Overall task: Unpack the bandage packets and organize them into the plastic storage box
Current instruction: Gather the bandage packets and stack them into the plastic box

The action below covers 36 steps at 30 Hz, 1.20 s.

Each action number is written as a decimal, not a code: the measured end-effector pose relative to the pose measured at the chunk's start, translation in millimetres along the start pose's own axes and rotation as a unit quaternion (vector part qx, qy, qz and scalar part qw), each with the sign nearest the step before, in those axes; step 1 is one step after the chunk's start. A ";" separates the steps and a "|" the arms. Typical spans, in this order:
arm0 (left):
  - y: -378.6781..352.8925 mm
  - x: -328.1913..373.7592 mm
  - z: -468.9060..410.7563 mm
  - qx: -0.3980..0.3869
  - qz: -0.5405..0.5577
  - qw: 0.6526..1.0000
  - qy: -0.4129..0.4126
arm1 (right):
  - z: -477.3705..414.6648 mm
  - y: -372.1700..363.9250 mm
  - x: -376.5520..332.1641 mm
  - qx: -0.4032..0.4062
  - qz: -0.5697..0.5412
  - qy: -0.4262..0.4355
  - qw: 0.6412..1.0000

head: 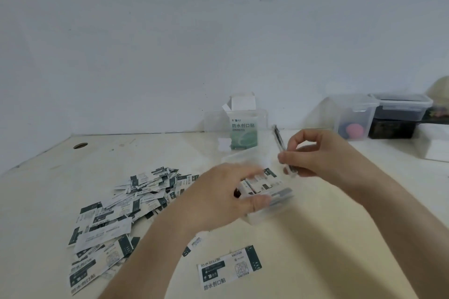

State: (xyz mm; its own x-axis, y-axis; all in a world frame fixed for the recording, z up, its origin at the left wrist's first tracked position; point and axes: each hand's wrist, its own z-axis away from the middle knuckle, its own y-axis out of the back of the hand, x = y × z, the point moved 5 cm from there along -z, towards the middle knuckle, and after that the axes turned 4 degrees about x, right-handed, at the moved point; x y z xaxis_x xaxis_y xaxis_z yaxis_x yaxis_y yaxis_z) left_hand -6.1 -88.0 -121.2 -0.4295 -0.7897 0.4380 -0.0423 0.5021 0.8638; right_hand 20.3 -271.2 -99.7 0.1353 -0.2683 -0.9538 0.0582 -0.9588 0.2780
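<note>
Steadying the small clear plastic storage box (269, 204) at mid-desk with the left hand (218, 198), thumb along the near rim and fingers (245, 172) curled over the far side, blurred. Already holding a few white-and-dark-green bandage packets (261, 181) inside the box. Pinching a thin upright stack of packets (283, 150), seen edge-on, in the right hand (313, 153), thumb and forefinger pressed together on its lower end, just above and behind the box.

Judging the step in hand as feeding this stack into the box. Doing it well probably means squaring the edges first, keeping the stack flat against the packets already filed, lowering it in line with the box walls, and holding the box firm so that light plastic is not skidding.

Waiting loose on the pale wooden desk (340, 238): a wide heap of scattered packets (116, 206) to the left, one single packet (228, 267) near the front edge. Standing behind, against the plain white wall (170, 31): an opened white-and-green cardboard bandage carton (243, 128), partly behind a clear container. Sitting far right: lidded clear plastic tubs (379, 114) with dark contents. Showing at the left rear of the desk: a round cable hole (80, 145).
</note>
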 end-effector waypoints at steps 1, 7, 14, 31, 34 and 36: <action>-4.2 -1.4 -0.2 -0.006 -0.048 0.999 -0.019 | -8.2 5.8 -2.1 0.019 0.070 0.012 0.997; 2.4 -7.9 3.6 -0.010 -0.105 0.994 -0.032 | -36.4 -10.8 -11.1 -0.033 0.440 0.063 0.895; 10.6 -4.3 -1.6 -0.053 -0.083 0.995 0.011 | -38.3 -49.9 -14.6 -0.092 0.646 0.108 0.750; -10.2 -14.3 -65.6 -0.045 -0.234 0.971 -0.012 | -46.6 -66.3 -7.9 -0.131 0.702 0.120 0.689; -16.7 -22.6 -65.6 -0.088 -0.227 0.969 0.024 | -48.3 -67.3 -5.4 -0.145 0.711 0.113 0.678; -20.2 -25.8 -67.1 -0.103 -0.237 0.966 0.027 | -48.7 -69.0 -4.9 -0.159 0.718 0.108 0.669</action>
State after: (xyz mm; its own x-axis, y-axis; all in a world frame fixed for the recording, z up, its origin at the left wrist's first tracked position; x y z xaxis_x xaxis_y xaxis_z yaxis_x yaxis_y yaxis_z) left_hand 66.4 -101.4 -133.2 -0.3570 -0.9340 -0.0118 -0.0407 0.0030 0.9992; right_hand 63.8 -199.2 -108.6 0.4154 -0.8386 0.3524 -0.0830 0.3508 0.9328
